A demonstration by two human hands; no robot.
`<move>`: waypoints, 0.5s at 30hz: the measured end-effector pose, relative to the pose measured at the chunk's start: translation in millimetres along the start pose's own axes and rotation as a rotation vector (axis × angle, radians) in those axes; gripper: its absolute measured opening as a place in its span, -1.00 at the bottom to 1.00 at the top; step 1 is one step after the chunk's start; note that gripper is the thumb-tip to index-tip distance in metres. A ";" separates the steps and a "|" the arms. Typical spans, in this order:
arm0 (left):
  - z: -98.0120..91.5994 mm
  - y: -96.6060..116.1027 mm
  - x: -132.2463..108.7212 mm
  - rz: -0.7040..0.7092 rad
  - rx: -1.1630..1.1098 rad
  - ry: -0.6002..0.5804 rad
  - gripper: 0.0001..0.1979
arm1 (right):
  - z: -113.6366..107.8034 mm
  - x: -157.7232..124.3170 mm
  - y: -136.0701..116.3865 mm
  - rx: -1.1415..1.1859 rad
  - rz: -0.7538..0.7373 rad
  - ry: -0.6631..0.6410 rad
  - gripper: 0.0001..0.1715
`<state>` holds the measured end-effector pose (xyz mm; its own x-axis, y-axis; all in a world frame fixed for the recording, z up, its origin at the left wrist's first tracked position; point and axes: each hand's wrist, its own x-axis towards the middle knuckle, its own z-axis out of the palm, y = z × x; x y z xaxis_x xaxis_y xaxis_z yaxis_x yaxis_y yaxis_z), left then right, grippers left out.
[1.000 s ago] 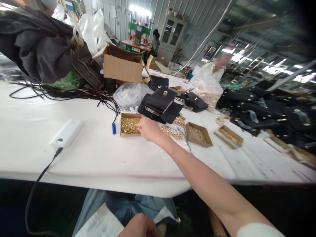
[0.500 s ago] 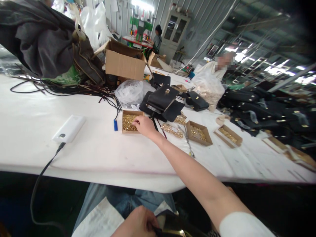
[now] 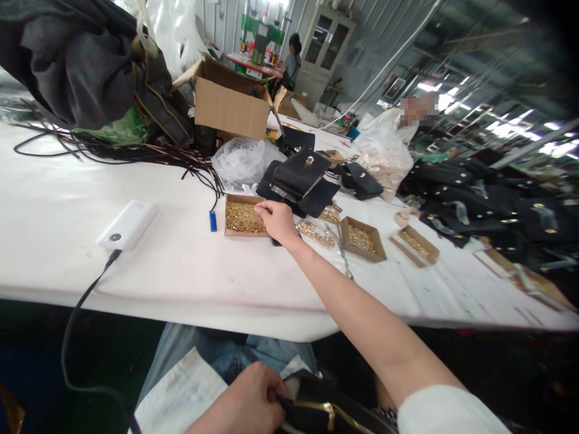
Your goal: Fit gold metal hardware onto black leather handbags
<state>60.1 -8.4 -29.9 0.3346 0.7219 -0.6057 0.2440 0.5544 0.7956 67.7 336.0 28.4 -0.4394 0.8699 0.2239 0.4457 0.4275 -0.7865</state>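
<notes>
My right hand (image 3: 278,220) reaches across the white table (image 3: 181,271) and rests at the right edge of a small cardboard box of gold metal fittings (image 3: 243,217). Its fingers are curled together over the box rim; what they pinch, if anything, is too small to see. My left hand (image 3: 246,402) is down at my lap, closed on a black bag piece with gold trim (image 3: 316,410). A white paper sheet (image 3: 181,398) lies on my jeans beside it.
More boxes of gold fittings (image 3: 362,239) (image 3: 414,244) sit to the right. Black bags (image 3: 301,178) lie behind the hand, a white power bank (image 3: 128,225) with cable and a blue lighter (image 3: 212,220) to the left. A cardboard carton (image 3: 228,105), dark fabric pile (image 3: 76,66), and other people are farther back.
My right hand shifted slightly back and right along the fittings box. My left hand has come up into view holding the black bag piece. The camera tilted down a little.
</notes>
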 end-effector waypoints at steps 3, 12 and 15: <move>-3.9 -1.6 -1.8 0.018 -0.009 -0.009 -0.72 | -7.7 -26.5 -6.1 0.211 0.143 -0.096 -0.73; -14.1 -12.2 7.6 0.128 -0.075 -0.165 -0.78 | -57.6 -197.0 -61.5 0.515 0.446 -0.330 -0.74; -16.1 -17.2 11.1 0.148 -0.086 -0.187 -0.84 | -71.2 -253.9 -76.5 0.218 0.371 -0.366 -0.92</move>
<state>45.0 -3.3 -50.4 0.5256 0.7129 -0.4643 0.1042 0.4877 0.8668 200.8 100.0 72.7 -0.5431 0.7938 -0.2739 0.4677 0.0151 -0.8837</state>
